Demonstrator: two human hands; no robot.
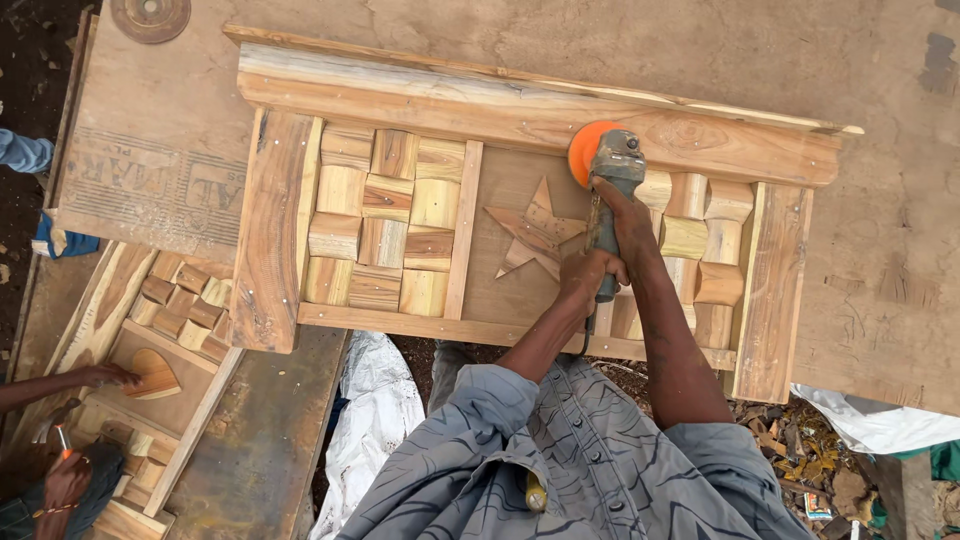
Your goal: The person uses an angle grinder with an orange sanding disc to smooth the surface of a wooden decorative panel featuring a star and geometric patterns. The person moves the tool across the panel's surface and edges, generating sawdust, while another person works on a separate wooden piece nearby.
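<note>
A wooden panel [540, 115] lies on a work surface. It has a grid of small blocks [380, 220] on the left, an inlaid star [535, 235] in the middle and more blocks [700, 240] on the right. Both my hands hold a grey angle grinder [618, 160]. Its orange sanding disc [588, 148] rests on the panel's middle field, up and to the right of the star. My left hand [590, 272] grips the rear of the tool body. My right hand [628, 220] wraps the body nearer the head.
Another person's hand [105, 375] rests on a second panel with a heart-shaped piece [152, 372] at lower left. A white plastic sheet [375, 405] lies below the panel. A round disc [150, 15] sits top left, and wood scraps [790, 450] litter the ground at lower right.
</note>
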